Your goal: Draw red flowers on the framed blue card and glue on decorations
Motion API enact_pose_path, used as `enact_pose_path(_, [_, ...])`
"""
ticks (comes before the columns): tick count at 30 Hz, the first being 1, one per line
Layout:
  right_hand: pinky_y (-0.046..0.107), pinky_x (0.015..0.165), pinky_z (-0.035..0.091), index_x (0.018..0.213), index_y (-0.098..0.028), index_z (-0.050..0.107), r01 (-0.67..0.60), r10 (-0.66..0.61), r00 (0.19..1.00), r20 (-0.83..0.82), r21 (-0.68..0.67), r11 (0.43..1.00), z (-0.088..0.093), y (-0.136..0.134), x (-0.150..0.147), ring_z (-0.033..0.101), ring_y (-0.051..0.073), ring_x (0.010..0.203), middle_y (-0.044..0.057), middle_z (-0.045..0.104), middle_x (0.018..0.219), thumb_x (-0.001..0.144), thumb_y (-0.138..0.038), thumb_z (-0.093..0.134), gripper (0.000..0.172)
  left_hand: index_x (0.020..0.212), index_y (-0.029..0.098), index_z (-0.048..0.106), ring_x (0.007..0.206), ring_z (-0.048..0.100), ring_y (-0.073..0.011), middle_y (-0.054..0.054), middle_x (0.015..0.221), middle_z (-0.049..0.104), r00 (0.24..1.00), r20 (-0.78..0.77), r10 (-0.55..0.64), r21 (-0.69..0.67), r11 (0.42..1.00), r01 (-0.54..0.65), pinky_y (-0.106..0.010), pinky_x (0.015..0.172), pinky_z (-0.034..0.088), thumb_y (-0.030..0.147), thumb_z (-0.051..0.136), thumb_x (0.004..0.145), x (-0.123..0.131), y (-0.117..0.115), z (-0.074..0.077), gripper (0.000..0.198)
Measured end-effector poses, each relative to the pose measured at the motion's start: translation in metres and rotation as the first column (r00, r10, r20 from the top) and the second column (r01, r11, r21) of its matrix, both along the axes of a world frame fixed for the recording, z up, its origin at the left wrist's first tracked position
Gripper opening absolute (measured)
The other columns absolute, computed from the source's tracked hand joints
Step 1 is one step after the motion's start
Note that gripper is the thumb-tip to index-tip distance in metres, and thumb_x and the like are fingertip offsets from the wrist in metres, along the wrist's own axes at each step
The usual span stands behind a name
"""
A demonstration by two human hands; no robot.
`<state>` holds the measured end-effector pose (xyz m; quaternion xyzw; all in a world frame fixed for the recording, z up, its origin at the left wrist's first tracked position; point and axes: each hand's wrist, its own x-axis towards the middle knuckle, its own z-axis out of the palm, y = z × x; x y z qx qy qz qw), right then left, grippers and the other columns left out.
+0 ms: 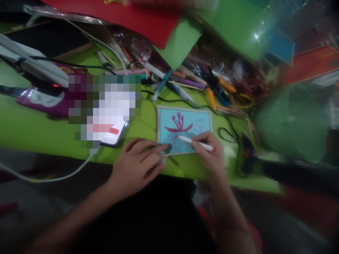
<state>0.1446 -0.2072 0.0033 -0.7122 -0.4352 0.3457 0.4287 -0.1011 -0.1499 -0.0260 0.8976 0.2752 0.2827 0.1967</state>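
As I look on remotely, the right hand (pixel 214 158) pinches a slim white marker with a red end (pixel 205 145), tip at a faint flower outline at seven o'clock on a rectangular light-blue card with a pale border (pixel 163 118), on the lime-green bench (pixel 145 125). The left hand (pixel 140 160), loosely spread, gripping nothing, steadies the card at eight o'clock. One crimson flower at eleven seems finished; outlines at seven and three look unfilled.

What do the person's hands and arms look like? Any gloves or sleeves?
The left hand and right hand wear no gloves. The forearms look bare, no sleeves or watch showing. Black cloth shows between them. Blur hides any small marks.
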Motion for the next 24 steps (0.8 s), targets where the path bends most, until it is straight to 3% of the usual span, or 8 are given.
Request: enact_pose_path(24, [0.026,0.057,0.043,0.084,-0.023,0.072,0.012,-0.012,1.000,0.009,0.015,1.000,-0.0009,0.0013,0.0006,0.058,0.014,0.065,-0.001,0.070,0.074,0.084,-0.031,0.077,0.009,0.104,0.027,0.068,0.109,0.070,-0.0262,0.004,0.125,0.079,1.000,0.014,-0.011,0.009,1.000,0.011,-0.047,0.095,0.048,0.026,0.060,0.102,-0.0001,0.0014,0.0011,0.009])
